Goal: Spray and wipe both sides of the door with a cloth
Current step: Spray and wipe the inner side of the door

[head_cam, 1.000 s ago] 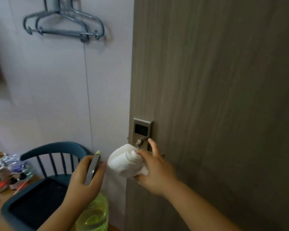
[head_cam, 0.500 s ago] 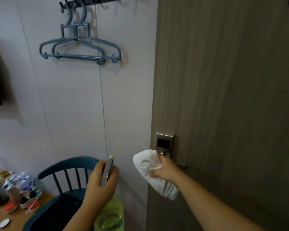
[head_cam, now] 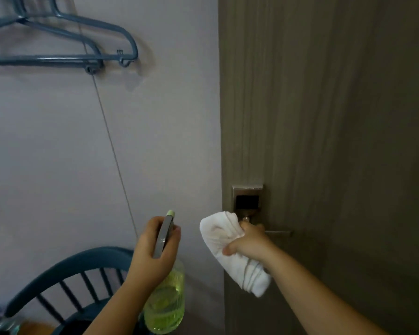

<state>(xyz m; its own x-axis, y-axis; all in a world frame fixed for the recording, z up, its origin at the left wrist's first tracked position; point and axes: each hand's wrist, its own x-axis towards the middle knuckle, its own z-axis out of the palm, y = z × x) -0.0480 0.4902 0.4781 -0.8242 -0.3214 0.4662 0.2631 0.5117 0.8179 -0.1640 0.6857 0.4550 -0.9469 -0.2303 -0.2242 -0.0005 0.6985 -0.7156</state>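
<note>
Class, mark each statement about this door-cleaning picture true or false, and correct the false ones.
1. The left hand grips a spray bottle of yellow-green liquid. True.
2. The right hand holds a blue sponge. False: it grips a white cloth.
3. Grey-blue plastic hangers hang on the wall. True.
4. The right hand is at the top of the grey-brown wood-grain door. False: it is at the metal lever handle.

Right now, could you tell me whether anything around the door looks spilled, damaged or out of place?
Nothing stands out. The door shows no drips or marks, the right hand grips the cloth at the handle, and the left hand holds the spray bottle upright.
</note>
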